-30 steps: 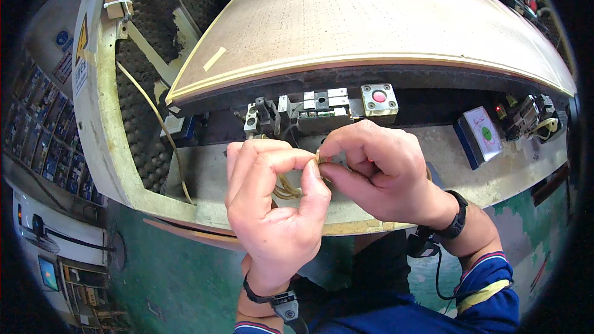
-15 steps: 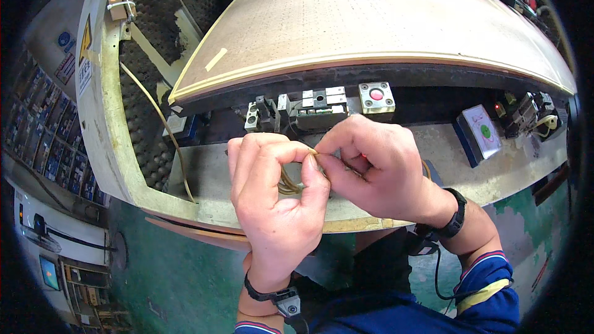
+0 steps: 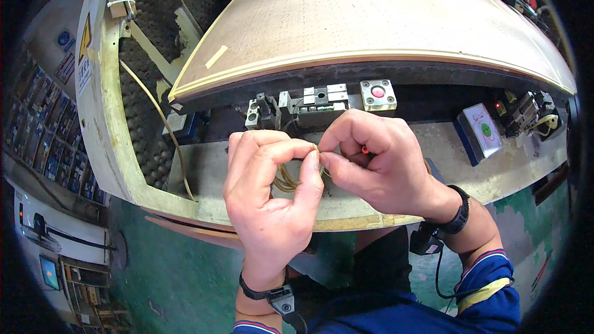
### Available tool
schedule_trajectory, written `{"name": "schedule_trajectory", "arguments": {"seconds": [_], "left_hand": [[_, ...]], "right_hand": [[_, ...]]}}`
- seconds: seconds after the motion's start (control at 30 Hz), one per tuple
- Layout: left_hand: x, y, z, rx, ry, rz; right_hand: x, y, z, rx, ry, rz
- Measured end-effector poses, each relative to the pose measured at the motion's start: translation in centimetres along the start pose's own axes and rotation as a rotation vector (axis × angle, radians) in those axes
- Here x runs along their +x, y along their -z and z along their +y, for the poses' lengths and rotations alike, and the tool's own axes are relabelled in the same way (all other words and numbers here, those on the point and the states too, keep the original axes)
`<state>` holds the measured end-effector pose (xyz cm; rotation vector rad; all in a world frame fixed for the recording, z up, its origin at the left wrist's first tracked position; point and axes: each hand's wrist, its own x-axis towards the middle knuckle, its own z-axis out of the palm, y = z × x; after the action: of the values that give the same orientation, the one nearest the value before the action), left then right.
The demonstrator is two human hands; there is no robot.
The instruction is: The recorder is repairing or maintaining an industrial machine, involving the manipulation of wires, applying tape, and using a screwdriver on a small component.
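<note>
My left hand (image 3: pixel 275 188) and my right hand (image 3: pixel 387 164) meet over the front ledge of a machine, fingertips almost touching. Thumb and forefinger of each are pinched on a thin yellowish strand (image 3: pixel 316 148); most of it is hidden by the fingers. Inside the curled fingers of the right hand shows a small red end (image 3: pixel 365 149) of something I cannot make out. Behind and below the fingertips hangs or lies a loop of tan cable (image 3: pixel 284 179), partly covered by the left hand.
Beyond the hands lies a broad pale board (image 3: pixel 371 18) with taped edges. Before it stand a metal block with a red button (image 3: pixel 378 94), a silver-and-black fixture (image 3: pixel 322 102) and a blue box with a green spot (image 3: pixel 479 133). A hose (image 3: pixel 154 105) runs down the left side.
Both hands have shifted slightly; the left has moved a little left, and the fingertips are slightly further apart. The red end in the right hand shows more. Both still pinch the strand.
</note>
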<state>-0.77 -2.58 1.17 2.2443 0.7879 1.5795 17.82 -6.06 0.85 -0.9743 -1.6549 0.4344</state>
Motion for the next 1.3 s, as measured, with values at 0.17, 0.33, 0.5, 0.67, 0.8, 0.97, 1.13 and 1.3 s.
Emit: {"name": "schedule_trajectory", "arguments": {"seconds": [0.17,0.33,0.5,0.67,0.8,0.97,1.13,1.3], "left_hand": [[-0.2,0.0,0.1,0.017,0.001,0.004],[-0.3,-0.1,0.1,0.034,-0.009,0.003],[-0.3,-0.3,-0.4,0.008,-0.054,0.044],[-0.4,-0.2,-0.5,0.021,-0.057,0.031],[-0.5,-0.1,-0.3,0.022,-0.022,0.016],[-0.4,-0.2,-0.8,0.03,-0.079,0.034],[-0.1,-0.3,-0.8,0.024,-0.091,0.031],[-0.3,0.1,-1.0,-0.079,-0.007,0.01]], "right_hand": [[-0.1,-0.1,0.0,-0.021,0.002,-0.002],[0.0,-0.1,0.1,-0.023,0.012,-0.002],[0.0,-0.4,0.0,-0.033,0.01,0.017],[-0.1,-0.5,0.0,-0.025,-0.009,0.027],[-0.1,-0.5,0.2,-0.015,-0.021,0.008],[-0.1,-0.4,0.1,-0.024,-0.013,-0.002],[-0.1,-0.2,0.1,-0.022,-0.014,-0.021],[0.0,0.0,0.3,0.228,-0.137,-0.101]]}}
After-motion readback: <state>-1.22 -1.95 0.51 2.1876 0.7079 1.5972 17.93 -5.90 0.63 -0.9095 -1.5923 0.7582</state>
